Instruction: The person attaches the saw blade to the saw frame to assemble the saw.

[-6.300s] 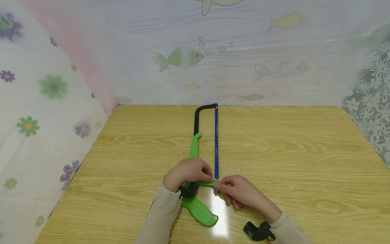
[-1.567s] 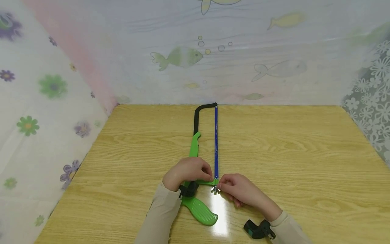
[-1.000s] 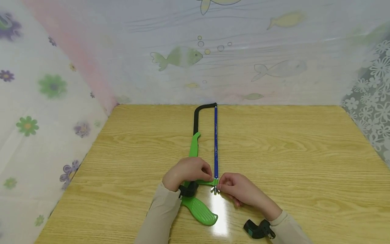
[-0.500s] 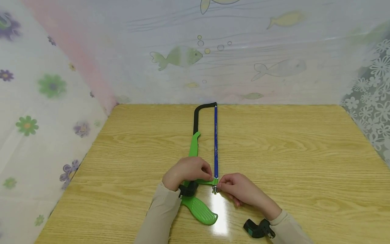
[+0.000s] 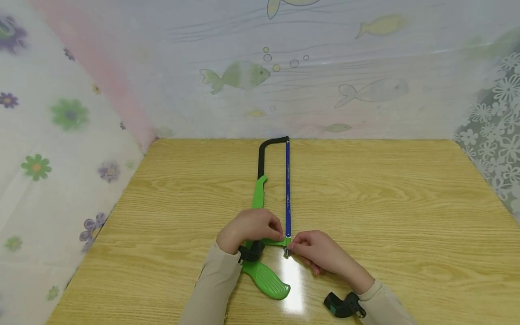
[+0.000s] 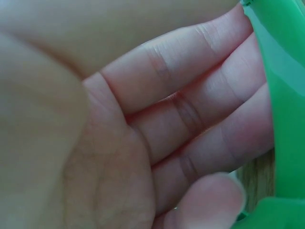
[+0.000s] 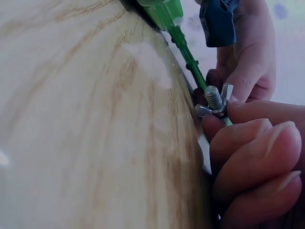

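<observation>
A hacksaw (image 5: 268, 282) with a green handle and a black front bow lies flat on the table, its front end toward the wall. Its blue blade (image 5: 288, 189) runs along the right side. My left hand (image 5: 253, 225) holds the green frame near the blade's rear end; in the left wrist view, its fingers reach to the green frame (image 6: 288, 105). At the rear blade mount, the thumb and index finger of my right hand (image 5: 321, 250) pinch a metal wing nut (image 7: 220, 109). A threaded bolt end (image 7: 213, 97) sticks out through the nut.
The wood-grain table (image 5: 386, 203) meets a fish-patterned sheet (image 5: 308, 90) at the back. A flowered sheet (image 5: 36, 216) hangs at the left, a lacy one (image 5: 508, 113) at the right. Black wrist cameras, one (image 5: 343, 305) near the right sleeve, sit close to the table.
The wing nut has turned between the right fingers: its wings were spread wide about a second ago and now appear narrow. Both hands and the hacksaw keep nearly the same places.
</observation>
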`<state>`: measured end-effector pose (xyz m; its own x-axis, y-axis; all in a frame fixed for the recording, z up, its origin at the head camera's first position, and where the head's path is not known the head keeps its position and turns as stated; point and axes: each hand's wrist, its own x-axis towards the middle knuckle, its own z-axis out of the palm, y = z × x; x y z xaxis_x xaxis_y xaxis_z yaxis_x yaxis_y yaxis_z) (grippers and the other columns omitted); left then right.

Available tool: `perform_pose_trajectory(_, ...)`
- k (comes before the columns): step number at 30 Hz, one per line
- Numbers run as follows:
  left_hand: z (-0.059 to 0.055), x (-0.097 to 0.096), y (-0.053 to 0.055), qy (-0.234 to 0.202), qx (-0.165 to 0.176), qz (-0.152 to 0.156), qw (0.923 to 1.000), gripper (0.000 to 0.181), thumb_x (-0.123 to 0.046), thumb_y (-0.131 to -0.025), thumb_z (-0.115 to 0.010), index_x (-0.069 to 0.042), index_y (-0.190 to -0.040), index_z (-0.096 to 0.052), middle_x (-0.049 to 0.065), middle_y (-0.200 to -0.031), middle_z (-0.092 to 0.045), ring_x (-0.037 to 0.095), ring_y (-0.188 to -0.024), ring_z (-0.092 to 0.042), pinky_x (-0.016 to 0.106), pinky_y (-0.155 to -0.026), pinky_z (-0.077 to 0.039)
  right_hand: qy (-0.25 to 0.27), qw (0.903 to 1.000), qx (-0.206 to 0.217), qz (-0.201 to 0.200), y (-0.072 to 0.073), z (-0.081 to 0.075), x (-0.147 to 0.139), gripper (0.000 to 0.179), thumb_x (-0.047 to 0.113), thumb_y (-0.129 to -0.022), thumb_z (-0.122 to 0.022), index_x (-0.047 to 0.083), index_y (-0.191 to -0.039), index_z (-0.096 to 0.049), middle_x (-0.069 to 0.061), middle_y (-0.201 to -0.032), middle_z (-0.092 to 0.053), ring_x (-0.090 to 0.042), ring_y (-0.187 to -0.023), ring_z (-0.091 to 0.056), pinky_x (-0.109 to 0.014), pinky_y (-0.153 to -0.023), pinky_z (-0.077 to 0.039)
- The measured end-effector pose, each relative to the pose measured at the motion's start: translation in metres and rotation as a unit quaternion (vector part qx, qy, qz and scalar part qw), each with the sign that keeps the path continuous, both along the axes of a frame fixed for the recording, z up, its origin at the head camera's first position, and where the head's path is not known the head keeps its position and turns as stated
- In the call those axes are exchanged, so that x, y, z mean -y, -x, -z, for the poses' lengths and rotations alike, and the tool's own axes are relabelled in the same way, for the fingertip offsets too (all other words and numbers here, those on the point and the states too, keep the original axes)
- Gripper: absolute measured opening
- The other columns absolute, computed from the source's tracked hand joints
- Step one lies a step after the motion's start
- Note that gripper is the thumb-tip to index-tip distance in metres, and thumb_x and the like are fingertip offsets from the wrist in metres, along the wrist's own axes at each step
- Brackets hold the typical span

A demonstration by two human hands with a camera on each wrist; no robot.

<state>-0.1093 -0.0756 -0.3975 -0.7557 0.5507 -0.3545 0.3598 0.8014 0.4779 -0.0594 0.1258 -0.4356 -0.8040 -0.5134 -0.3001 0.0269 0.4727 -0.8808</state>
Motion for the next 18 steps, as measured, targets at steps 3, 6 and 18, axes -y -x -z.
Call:
perform_pose_trajectory(3, -0.0002, 0.0, 0.0001, -0.001, -0.001, 0.001, 1.0, 0.008, -0.041, -0.077, -0.065, -0.034, -0.073, -0.064, -0.022, -0.072, -0.056, 0.002, -0.065, -0.051, 0.026, -0.061, -0.04, -0.002, 1.0, 0.003, 0.004, 0.0, -0.0004, 0.0006, 0.025, 0.042, -0.086, -0.054, 0.019, -0.083, -0.064, 0.002, -0.046, -0.044, -0.009, -0.029, -0.039, -0.03, -0.033, -0.038)
perform_pose_trajectory(6, -0.0005, 0.0, -0.0002, -0.001, -0.002, 0.001, 1.0, 0.008, -0.041, -0.077, -0.065, -0.034, -0.073, -0.064, -0.022, -0.072, -0.056, 0.002, -0.065, -0.051, 0.026, -0.061, -0.04, -0.001, 0.9999, 0.008, 0.008, -0.0004, -0.0012, 0.0011, 0.026, 0.042, -0.086, -0.055, 0.018, -0.083, -0.064, 0.002, -0.047, -0.045, -0.009, -0.03, -0.039, -0.029, -0.033, -0.038)
perform_pose_trajectory(18, -0.0009, 0.0, -0.0005, -0.004, 0.006, -0.004, 1.0, 0.007, -0.04, -0.077, -0.065, -0.035, -0.073, -0.064, -0.022, -0.073, -0.056, 0.003, -0.066, -0.051, 0.026, -0.061, -0.04, 0.01, 0.9999, 0.01, -0.002, -0.0002, -0.0015, 0.0008, 0.028, 0.043, -0.086, -0.054, 0.017, -0.084, -0.065, 0.0, -0.048, -0.046, -0.009, -0.03, -0.039, -0.029, -0.033, -0.038)
